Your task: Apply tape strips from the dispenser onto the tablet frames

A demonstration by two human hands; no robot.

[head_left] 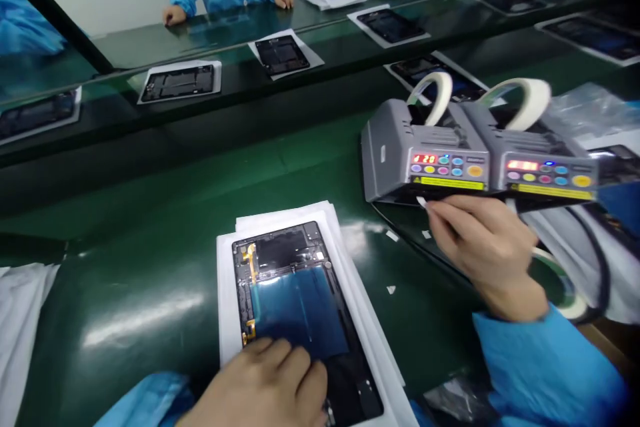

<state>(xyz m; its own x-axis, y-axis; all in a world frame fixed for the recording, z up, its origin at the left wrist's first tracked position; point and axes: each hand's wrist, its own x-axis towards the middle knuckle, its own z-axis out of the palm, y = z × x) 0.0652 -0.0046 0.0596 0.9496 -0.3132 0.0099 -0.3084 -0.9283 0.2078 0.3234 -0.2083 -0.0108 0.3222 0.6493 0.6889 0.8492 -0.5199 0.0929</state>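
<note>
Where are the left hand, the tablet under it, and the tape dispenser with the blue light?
Left hand [265,380], head view, on its back.
Tablet [300,307], head view, on its blue panel.
Tape dispenser [545,175], head view, on its button panel.

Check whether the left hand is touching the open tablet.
Touching: in the head view the left hand lies on the open tablet, fingers across the lower edge of the blue film.

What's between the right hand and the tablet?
Head view: from the right hand to the tablet lie a thin black cable, green mat with small white scraps, and the white paper under the tablet.
</note>
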